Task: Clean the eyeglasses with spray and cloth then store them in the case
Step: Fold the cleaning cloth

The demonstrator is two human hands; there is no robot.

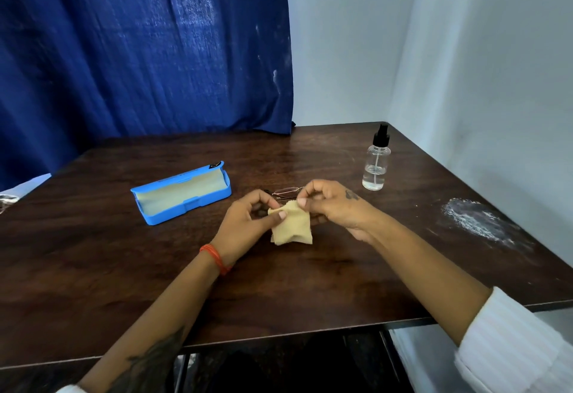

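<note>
Both hands pinch the yellow cloth: left hand, right hand. Eyeglasses sit just behind (blue case lying open).

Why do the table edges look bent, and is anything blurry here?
Head view: the wide lens bows the table edges; the blue curtain looks smeared and soft; the cloth, both hands and the spray bottle stay fairly sharp; lighting is even, with little glare.
</note>
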